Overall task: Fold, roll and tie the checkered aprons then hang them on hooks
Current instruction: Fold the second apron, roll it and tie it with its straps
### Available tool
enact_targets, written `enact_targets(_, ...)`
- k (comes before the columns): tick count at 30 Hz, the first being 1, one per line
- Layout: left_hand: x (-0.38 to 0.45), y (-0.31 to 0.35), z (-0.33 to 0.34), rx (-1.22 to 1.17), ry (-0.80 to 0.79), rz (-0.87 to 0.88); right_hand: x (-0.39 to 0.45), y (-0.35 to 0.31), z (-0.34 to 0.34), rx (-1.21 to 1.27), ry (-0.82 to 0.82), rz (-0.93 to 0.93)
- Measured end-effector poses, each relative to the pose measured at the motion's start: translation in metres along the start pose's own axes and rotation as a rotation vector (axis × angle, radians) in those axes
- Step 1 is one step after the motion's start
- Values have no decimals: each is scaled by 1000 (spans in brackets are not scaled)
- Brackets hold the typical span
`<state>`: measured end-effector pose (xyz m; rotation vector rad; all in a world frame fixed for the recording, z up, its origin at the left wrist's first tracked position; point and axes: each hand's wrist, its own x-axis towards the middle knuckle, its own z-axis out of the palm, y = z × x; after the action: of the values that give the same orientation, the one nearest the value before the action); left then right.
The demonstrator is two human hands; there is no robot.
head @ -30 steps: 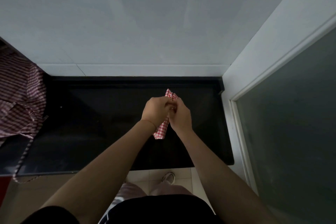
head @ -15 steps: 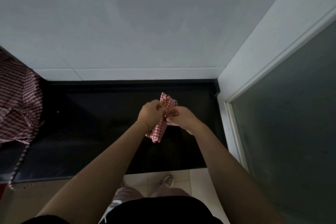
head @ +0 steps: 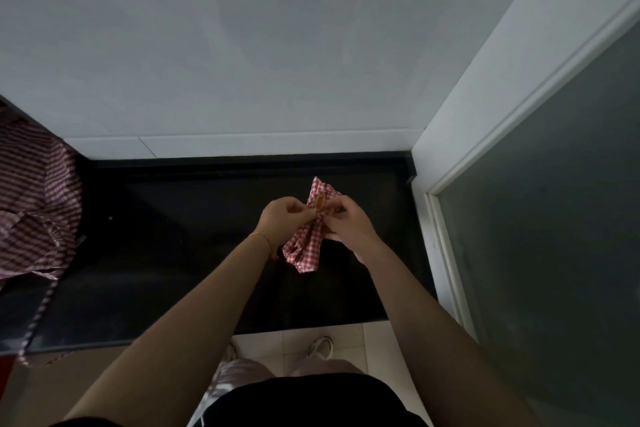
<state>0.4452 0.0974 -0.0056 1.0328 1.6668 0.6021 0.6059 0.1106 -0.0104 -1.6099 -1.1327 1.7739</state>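
A rolled red-and-white checkered apron [head: 306, 248] is held upright-slanted above the black counter [head: 166, 260], an orange label showing near its top. My left hand [head: 282, 220] pinches the roll at its middle from the left. My right hand [head: 348, 224] pinches it from the right at the same height, fingers curled at the tie area. The tie itself is too small to make out. A second, darker checkered apron [head: 33, 204] lies crumpled at the counter's left end, one strap hanging over the front edge.
A white wall rises behind the counter. A white door frame [head: 440, 246] and dark glass panel [head: 561, 236] stand close on the right. Tiled floor and my shoes show below the counter's front edge.
Both hands have drawn slightly apart at the roll's middle, and more of the apron's top with its orange label now shows between them. The view shifted slightly.
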Motion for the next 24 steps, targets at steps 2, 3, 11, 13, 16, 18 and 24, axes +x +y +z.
enact_targets(2, 0, -1, 0, 2, 17, 4, -1, 3, 2, -128, -12, -107)
enact_targets(3, -1, -2, 0, -2, 22, 3, 0, 4, 3, -218, -12, -146)
enact_targets(11, -7, -2, 5, 76, 36, 24, 3, -2, 10, -703, -115, -257)
enact_targets(13, -8, -4, 7, 97, 56, 19, 5, -5, 14, -793, -119, -230)
enact_targets(16, -9, -8, 12, 113, 107, 19, 6, -11, 19, -886, -133, -166)
enact_targets(18, -11, -10, 15, 115, 130, 33, 6, -14, 20, -925, -127, -171)
enact_targets(24, -11, -18, 22, 177, 158, 97, 1, -19, 18, -973, -93, -202)
